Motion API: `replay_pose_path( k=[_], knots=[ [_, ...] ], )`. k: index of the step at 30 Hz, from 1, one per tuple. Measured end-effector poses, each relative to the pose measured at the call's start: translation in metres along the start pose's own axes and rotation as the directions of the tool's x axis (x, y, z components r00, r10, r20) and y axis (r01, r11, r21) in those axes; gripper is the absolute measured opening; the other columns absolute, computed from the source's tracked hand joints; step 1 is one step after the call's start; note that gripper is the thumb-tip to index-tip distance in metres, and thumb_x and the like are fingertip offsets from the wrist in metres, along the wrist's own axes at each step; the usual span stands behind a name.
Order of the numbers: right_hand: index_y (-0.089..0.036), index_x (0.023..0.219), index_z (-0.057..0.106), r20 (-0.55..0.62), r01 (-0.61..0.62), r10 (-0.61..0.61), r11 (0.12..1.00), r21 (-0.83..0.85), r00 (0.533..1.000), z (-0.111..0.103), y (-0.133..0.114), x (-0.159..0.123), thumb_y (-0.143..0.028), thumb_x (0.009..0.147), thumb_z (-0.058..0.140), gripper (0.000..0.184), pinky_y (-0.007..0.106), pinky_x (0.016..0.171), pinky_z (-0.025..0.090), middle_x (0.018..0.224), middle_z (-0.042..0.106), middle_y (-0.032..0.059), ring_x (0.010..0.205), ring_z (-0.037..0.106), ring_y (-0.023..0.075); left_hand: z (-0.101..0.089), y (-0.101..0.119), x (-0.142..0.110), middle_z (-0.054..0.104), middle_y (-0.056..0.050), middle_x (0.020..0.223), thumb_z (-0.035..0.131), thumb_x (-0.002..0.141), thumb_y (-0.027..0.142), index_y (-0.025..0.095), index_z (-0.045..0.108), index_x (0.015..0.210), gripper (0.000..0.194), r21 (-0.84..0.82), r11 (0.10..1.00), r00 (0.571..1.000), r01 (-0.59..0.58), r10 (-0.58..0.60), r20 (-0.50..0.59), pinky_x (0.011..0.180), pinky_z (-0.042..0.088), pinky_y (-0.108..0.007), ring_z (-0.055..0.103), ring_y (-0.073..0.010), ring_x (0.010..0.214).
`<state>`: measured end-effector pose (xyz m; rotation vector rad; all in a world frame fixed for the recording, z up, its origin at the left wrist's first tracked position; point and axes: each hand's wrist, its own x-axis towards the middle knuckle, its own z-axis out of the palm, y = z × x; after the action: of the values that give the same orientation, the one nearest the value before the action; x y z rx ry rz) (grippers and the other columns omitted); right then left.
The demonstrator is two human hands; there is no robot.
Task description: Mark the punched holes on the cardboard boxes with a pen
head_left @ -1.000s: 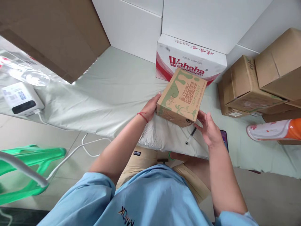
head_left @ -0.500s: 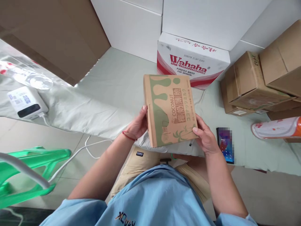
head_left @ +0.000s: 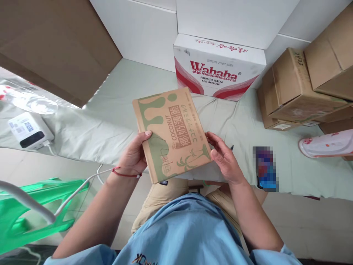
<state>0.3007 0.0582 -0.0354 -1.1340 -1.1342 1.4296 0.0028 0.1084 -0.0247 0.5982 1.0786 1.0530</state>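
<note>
A brown cardboard box (head_left: 176, 136) with green print and the word COCONUT is in front of me, tilted and turned, above the near edge of the cloth-covered table. My left hand (head_left: 135, 154) grips its left side, the thumb on the printed face and the fingers hidden underneath. At the right edge is my right hand (head_left: 224, 156), thumb and fingers apart. Its fingertips are beside the box, and whether they touch it I cannot tell.
Behind stands a white and red Wahaha water carton (head_left: 217, 70). Several cardboard boxes (head_left: 292, 84) are stacked at right, near a phone (head_left: 265, 168) and a white cylindrical pack (head_left: 328, 143). A white power bank (head_left: 30, 130), a large carton (head_left: 55, 44) and a green stool (head_left: 41, 206) are at left.
The box has moved left and turned anticlockwise. My left hand has moved left with it, its thumb now on top of the face. My right thumb has come off the box's face.
</note>
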Motion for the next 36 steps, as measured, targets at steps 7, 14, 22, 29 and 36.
replay_pose_path(
  k=[7,14,22,29,36],
  knots=[
    [-0.029,0.147,0.065,-0.259,-0.108,0.176,0.961,0.255,0.950,0.013,0.029,-0.018,-0.074,0.090,0.081,0.075,0.053,0.117,0.058,0.152,0.071,0.0140,0.139,0.069,0.0296,0.042,-0.002,-0.010,0.081,-0.007,0.132,0.076,0.094,0.051,0.023,0.076,0.125,0.042,-0.323,0.911,0.947,-0.256,0.169,-0.273,0.117,0.064,-0.049,0.069,-0.0342,0.140],
    [-0.033,0.138,0.073,-0.200,-0.116,0.251,0.849,0.515,0.947,0.029,0.039,-0.014,-0.075,0.086,0.085,0.068,0.045,0.098,0.068,0.132,0.081,0.0058,0.121,0.077,0.0272,0.062,-0.037,-0.074,0.076,-0.010,0.114,0.091,0.076,0.073,0.021,0.077,0.113,0.066,-0.256,0.956,0.958,0.142,-0.198,-0.207,0.084,0.068,-0.041,0.073,-0.0292,0.110],
    [-0.031,0.110,0.079,-0.169,-0.159,0.378,0.696,0.700,0.910,-0.002,0.040,-0.017,-0.055,0.078,0.098,0.044,0.055,0.100,0.071,0.103,0.082,0.0006,0.102,0.078,0.0224,-0.001,-0.028,0.003,0.069,-0.001,0.108,0.074,0.096,0.039,0.024,0.067,0.096,0.016,0.243,0.816,0.571,-0.525,0.549,-0.611,0.098,0.053,-0.028,0.066,-0.0161,0.109],
    [-0.042,0.138,0.072,-0.261,-0.097,0.282,0.829,0.551,0.923,0.011,0.031,-0.013,-0.055,0.089,0.088,0.054,0.062,0.096,0.071,0.140,0.075,0.0014,0.125,0.073,0.0262,0.008,-0.031,0.058,0.079,-0.014,0.130,0.055,0.106,0.066,0.017,0.073,0.111,0.052,-0.033,0.900,0.857,-0.435,0.403,-0.322,0.125,0.052,-0.044,0.069,-0.0261,0.135],
    [-0.049,0.157,0.058,0.045,-0.148,0.142,0.906,0.398,0.989,0.044,-0.014,0.098,-0.073,0.086,0.084,0.079,0.062,0.103,0.069,0.176,0.049,-0.0032,0.152,0.058,0.0318,-0.007,-0.022,0.031,0.078,-0.008,0.136,0.066,0.091,0.086,0.027,0.076,0.120,0.067,0.019,0.769,0.671,-0.639,0.570,-0.474,0.104,0.063,-0.037,0.069,-0.0305,0.140]
  ],
)
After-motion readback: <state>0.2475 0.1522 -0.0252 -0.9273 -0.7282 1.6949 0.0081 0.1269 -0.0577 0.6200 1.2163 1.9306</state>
